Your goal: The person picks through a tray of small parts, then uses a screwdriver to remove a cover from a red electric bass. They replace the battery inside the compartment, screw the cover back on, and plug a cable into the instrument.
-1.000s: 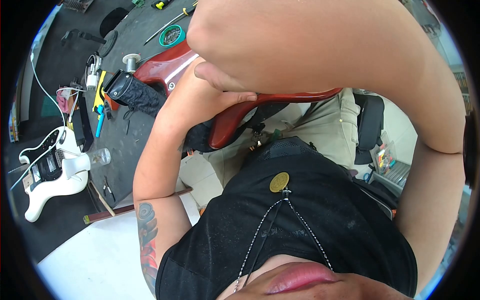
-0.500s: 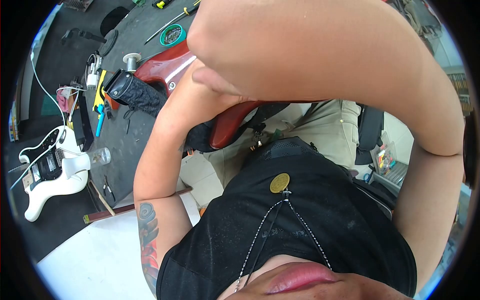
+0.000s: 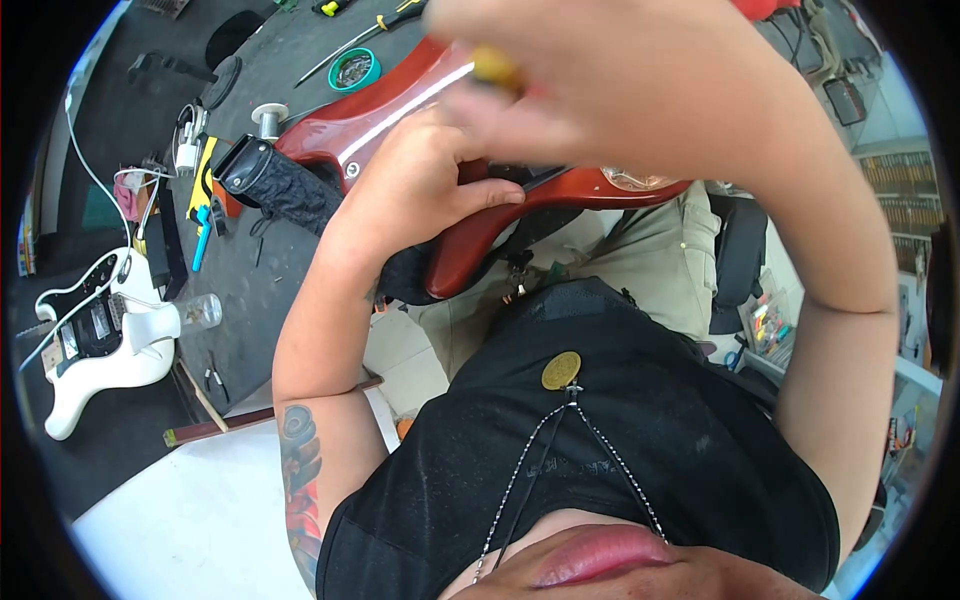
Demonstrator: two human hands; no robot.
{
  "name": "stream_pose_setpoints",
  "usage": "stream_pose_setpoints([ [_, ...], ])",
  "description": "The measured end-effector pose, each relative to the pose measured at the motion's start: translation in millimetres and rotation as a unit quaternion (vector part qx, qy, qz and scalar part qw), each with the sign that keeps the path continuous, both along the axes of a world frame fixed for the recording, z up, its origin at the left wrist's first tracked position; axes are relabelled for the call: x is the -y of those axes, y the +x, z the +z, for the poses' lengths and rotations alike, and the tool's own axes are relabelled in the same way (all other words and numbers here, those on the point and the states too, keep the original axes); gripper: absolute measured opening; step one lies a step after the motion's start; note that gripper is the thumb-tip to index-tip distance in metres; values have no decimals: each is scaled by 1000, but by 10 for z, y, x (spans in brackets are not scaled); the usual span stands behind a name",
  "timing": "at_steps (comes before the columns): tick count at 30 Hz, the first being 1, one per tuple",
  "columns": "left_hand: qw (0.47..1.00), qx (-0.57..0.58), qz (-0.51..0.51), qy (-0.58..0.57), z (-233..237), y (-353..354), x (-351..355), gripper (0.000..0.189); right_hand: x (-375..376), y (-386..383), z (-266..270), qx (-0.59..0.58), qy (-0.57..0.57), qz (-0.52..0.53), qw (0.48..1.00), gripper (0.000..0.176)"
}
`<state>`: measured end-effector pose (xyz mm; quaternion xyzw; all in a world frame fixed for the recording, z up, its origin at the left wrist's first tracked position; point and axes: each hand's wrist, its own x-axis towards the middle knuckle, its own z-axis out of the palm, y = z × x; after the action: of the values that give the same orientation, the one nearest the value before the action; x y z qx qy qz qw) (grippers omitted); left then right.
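Observation:
A glossy red electric guitar point(image 3: 465, 255) lies across my lap and the bench edge. My left hand point(image 3: 425, 165) bears down on its body, the thumb stretched along the near edge; its other fingers are partly hidden behind my right hand. Above the guitar, my right hand point(image 3: 560, 90) is smeared by motion, with its fingers closed around a blurred yellow-and-dark handle point(image 3: 496, 70). The tool's far end cannot be made out. A dark strip on the guitar shows just beyond my left thumb.
On the dark bench are a long screwdriver point(image 3: 345, 50), a green bowl point(image 3: 355, 72) of small metal parts, a wire spool point(image 3: 269, 120) and a black fabric pouch point(image 3: 285, 180). Left stand a white guitar point(image 3: 125, 355), a clear jar point(image 3: 200, 314) and pliers point(image 3: 213, 377).
My right hand and forearm have lifted off my left hand toward the upper right, uncovering my left thumb, more of the guitar and the yellow-and-dark handle. My left hand has barely shifted.

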<state>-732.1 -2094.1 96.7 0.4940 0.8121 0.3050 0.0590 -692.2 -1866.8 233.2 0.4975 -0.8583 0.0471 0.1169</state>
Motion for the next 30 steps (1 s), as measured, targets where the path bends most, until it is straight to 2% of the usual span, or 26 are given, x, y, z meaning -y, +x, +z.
stream_pose_setpoints([
  [1, 1000, 0, 6, 5, -3, -17, 11, 38, -32, 6, -141, -113, -83, -50, 989, 7],
  [2, 999, -10, -21, 35, -5, -30, 11, 39, -102, 50, -200, 26, -262, -89, 961, 8],
  [3, 997, -20, -48, 65, -11, -34, 16, 40, -123, 107, -214, 166, -424, -126, 881, 10],
  [4, 997, -21, -37, 71, -19, -42, 26, 40, 107, 309, -143, 147, -520, -309, 783, 9],
  [5, 997, 3, -47, 67, -24, -51, 39, 45, -390, 61, -449, 258, -630, -12, 732, 11],
  [6, 996, 27, -57, 61, -25, -56, 51, 51, -698, -144, -648, 362, -667, 131, 638, 14],
  [7, 996, 26, -50, 62, -18, -61, 59, 51, -657, 15, -606, 386, -675, 75, 624, 21],
  [8, 996, 34, -54, 63, -11, -64, 63, 49, -589, 257, -572, 409, -681, 19, 607, 37],
  [10, 995, 45, -57, 61, -15, -61, 74, 47, -376, 544, -713, 239, -546, -179, 783, 34],
  [11, 996, 20, -63, 58, -24, -57, 74, 46, -267, 538, -685, 217, -368, -147, 892, 37],
  [12, 996, -5, -69, 55, -35, -50, 74, 46, -143, 531, -651, 185, -173, -109, 961, 45],
  [14, 995, -3, -78, 59, -59, -61, 76, 47, 13, 609, -641, 191, -15, -161, 968, 49],
  [16, 994, -5, -83, 66, -69, -85, 76, 49, 6, 588, -749, 156, -5, -170, 973, 45],
  [18, 992, -7, -94, 79, -83, -94, 99, 50, -78, 562, -774, 114, -30, -223, 968, 43],
  [19, 993, -7, -85, 82, -93, -102, 117, 50, -108, 569, -755, 138, -33, -238, 961, 45],
  [20, 991, 49, -76, 96, -95, -115, 129, 50, -121, 575, -766, 140, -30, -231, 962, 45],
  [22, 982, 134, -69, 114, -64, -140, 171, 47, -136, 610, -811, 142, -93, -221, 960, 48],
  [24, 954, 243, -47, 169, -119, -173, 236, 42, -133, 634, -826, 147, -94, -221, 959, 50],
  [25, 929, 317, -29, 190, 7, -124, 306, 36, -136, 633, -820, 148, -98, -224, 958, 52],
  [28, 959, 195, 90, 185, 315, 7, 794, 27, -137, 650, -847, 193, -132, -244, 941, 58],
  [30, 962, 8, 187, 198, 303, 120, 1137, 17, -117, 645, -848, 187, -137, -233, 945, 56],
])
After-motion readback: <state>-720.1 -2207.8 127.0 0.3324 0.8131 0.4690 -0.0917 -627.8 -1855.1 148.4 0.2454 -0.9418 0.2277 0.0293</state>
